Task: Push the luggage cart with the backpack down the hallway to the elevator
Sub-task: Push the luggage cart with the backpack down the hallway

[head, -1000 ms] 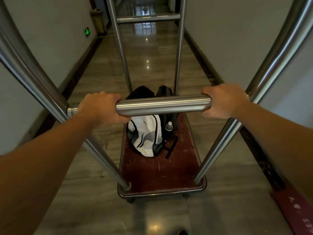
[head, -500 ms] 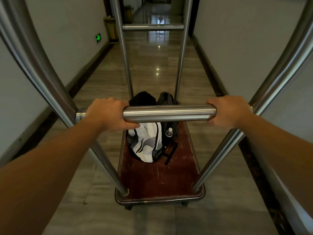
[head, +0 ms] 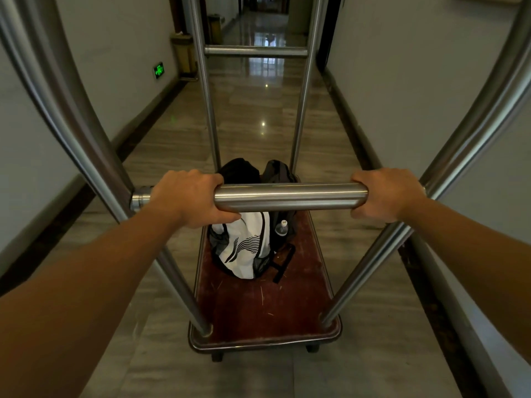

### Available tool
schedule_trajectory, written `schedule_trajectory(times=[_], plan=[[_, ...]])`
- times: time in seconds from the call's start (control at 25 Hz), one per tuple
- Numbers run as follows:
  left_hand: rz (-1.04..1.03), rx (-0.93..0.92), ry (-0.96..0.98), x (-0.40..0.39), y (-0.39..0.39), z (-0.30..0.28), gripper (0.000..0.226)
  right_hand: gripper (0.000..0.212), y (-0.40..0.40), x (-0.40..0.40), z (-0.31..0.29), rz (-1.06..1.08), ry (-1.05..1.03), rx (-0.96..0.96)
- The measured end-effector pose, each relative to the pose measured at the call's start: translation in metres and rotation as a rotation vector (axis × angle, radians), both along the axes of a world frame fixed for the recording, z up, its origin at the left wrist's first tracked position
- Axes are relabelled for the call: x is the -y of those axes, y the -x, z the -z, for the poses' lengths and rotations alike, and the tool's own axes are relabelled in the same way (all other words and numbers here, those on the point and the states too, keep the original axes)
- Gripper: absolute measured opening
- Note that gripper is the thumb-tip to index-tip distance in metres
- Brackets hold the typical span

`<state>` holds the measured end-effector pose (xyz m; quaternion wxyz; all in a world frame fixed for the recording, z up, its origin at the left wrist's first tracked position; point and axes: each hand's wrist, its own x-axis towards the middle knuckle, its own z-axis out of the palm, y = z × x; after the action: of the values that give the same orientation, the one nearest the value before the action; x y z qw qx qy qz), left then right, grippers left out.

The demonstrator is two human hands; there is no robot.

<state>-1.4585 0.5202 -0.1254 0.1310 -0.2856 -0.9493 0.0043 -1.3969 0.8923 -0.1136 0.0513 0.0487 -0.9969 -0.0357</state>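
Observation:
A steel luggage cart stands in front of me, with a dark red carpeted deck [head: 258, 308] and curved steel posts on each side. Its horizontal handle bar [head: 290, 196] runs across the middle of the view. My left hand [head: 186, 198] is wrapped around the bar's left end, and my right hand [head: 386, 193] grips its right end. A black and white backpack [head: 244, 248] sits upright on the deck beyond the bar, with a bottle [head: 281, 226] in its side pocket. The bar and my left hand hide the backpack's middle.
A narrow hallway with a glossy grey floor [head: 267, 110] runs straight ahead between pale walls with dark baseboards. A green exit sign [head: 159, 70] glows low on the left wall. A tan waste bin [head: 182, 54] stands by the left wall further on.
The cart has rolled forward down the hallway. The exit sign and the waste bin have come closer on the left. Both hands keep the same hold on the bar.

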Motion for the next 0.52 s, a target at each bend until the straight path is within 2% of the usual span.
schedule_trajectory(times=[0.2,0.52], plan=[[-0.027,0.008,-0.007,-0.013,0.098,-0.001,0.064,0.035,0.104,-0.012,-0.003,-0.008,-0.004,0.012],[-0.031,-0.01,-0.033,-0.047,0.254,0.001,0.058,0.038,0.268,-0.048,0.001,-0.073,-0.03,-0.01]])
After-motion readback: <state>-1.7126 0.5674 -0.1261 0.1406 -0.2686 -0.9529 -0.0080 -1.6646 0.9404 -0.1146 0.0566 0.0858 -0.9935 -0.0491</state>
